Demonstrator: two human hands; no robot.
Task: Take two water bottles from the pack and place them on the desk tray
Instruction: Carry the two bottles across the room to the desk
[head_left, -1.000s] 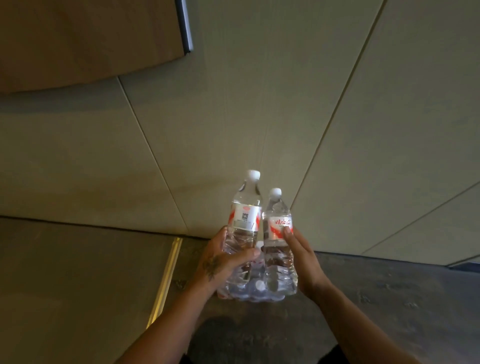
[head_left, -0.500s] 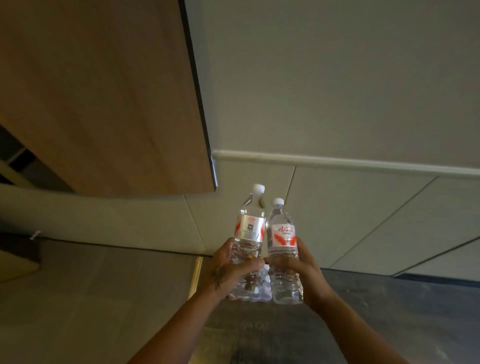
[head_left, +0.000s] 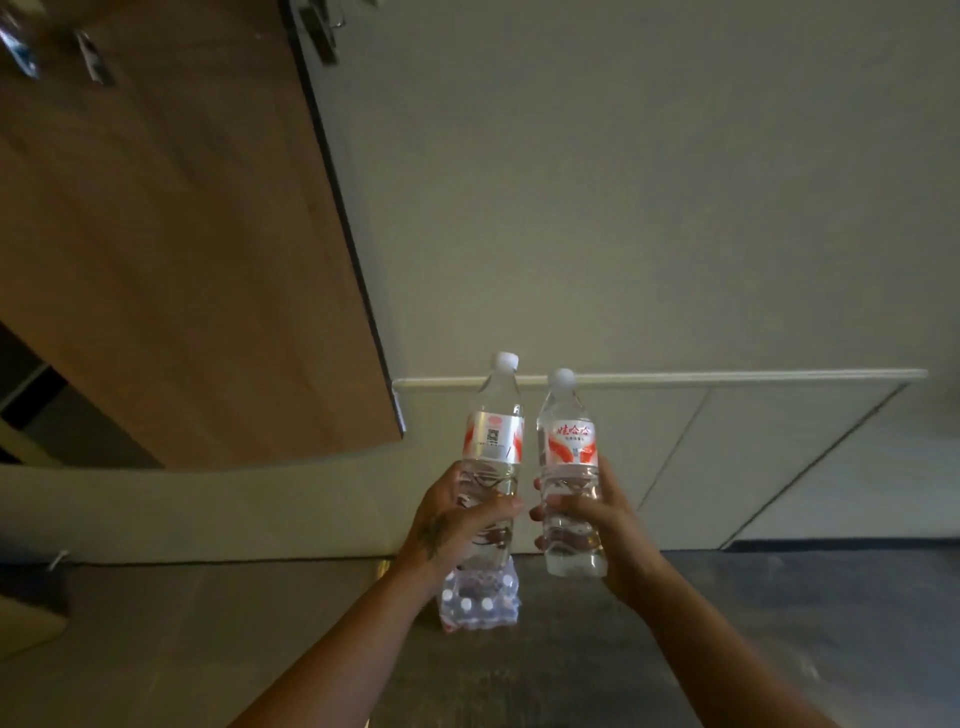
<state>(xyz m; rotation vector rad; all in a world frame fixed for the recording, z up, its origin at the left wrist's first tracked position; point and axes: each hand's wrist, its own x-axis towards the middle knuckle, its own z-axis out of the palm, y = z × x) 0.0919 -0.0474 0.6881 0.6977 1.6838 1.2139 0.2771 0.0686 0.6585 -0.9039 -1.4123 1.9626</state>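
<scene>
I hold two clear water bottles upright in front of me, side by side and slightly apart. My left hand grips the lower body of the left bottle, which has a white cap and a red and silver label. My right hand wraps the right bottle, with a red and white label. Below them the plastic-wrapped pack of remaining bottles stands on the dark floor. No desk tray is in view.
A wooden desk surface with a dark edge fills the upper left; small blurred items lie at its far end. A pale wall with a white ledge and low cabinet panels stands ahead.
Both bottles have risen clear of the pack and moved slightly apart. My view has tilted up, showing more of the desk and wall, with the pack now lying lower on the floor.
</scene>
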